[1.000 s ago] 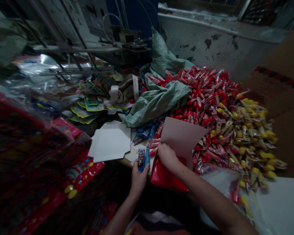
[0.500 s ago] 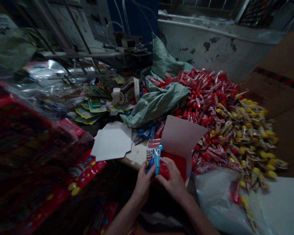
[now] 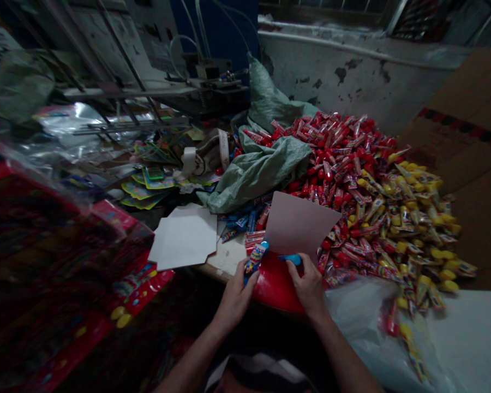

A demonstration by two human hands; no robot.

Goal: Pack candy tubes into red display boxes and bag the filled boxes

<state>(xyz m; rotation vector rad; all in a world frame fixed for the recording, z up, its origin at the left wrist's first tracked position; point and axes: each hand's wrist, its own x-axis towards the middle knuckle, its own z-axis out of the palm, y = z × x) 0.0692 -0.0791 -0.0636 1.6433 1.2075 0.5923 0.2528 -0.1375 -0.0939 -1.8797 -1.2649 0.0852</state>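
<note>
My left hand [image 3: 235, 295] is closed around a small blue candy tube [image 3: 255, 256] with a colourful printed label, tilted up and to the right. My right hand [image 3: 311, 285] pinches another blue candy tube [image 3: 290, 258], lying nearly level at the fingertips. Between and below the hands is a red carton [image 3: 272, 284], its white flap [image 3: 298, 224] standing up behind. Several red-and-clear tubes [image 3: 254, 238] lie together just left of the flap. More blue tubes [image 3: 241, 222] lie loose behind them.
A large heap of red tubes [image 3: 343, 158] and yellow-capped tubes [image 3: 417, 202] spreads behind and right. A green woven sack [image 3: 257, 169] lies at its left. White card [image 3: 186, 237] rests left, a clear plastic bag [image 3: 364, 327] right. Red printed packs [image 3: 57, 262] stand far left.
My hands were close together at the blue tubes; now they are apart, each with a tube. My right hand moved right, and more of the red carton shows. The view shifted slightly.
</note>
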